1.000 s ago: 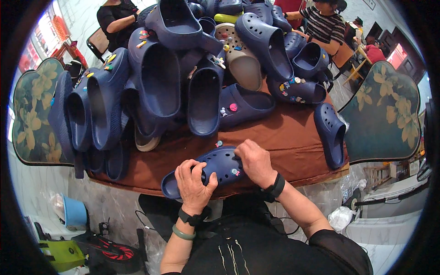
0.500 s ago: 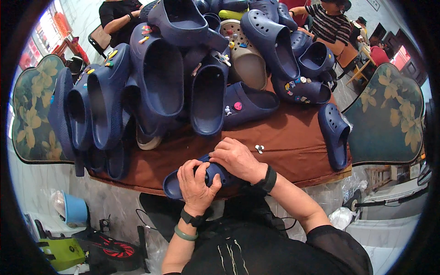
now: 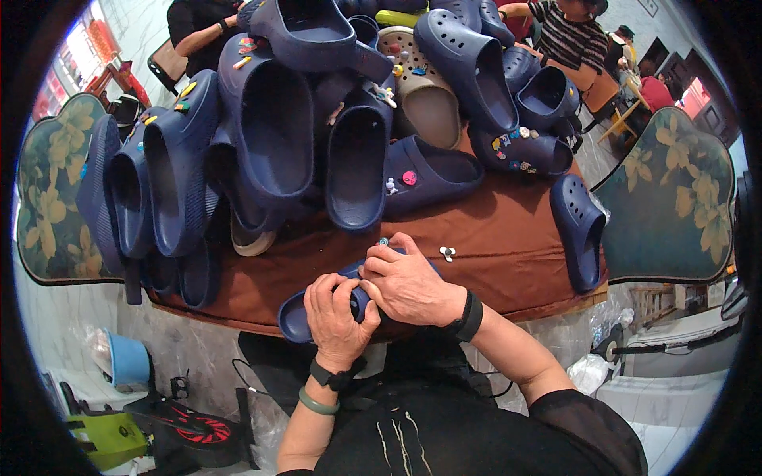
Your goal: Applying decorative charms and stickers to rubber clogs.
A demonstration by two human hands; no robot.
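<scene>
While close together, both hands (image 3: 336,319) knuckles-up over a blue clog (image 3: 294,319).

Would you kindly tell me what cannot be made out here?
In the head view:
held clog: upper mostly covered by left hand and right hand;
anything inside the right hand: hidden by its fingers;
back clogs: cut off by the top edge;
small piece: too tiny to identify.

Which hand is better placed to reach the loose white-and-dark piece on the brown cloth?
Probably the right hand: it is nearer the piece, while the left hand sits farther off, holding the blue clog.
</scene>
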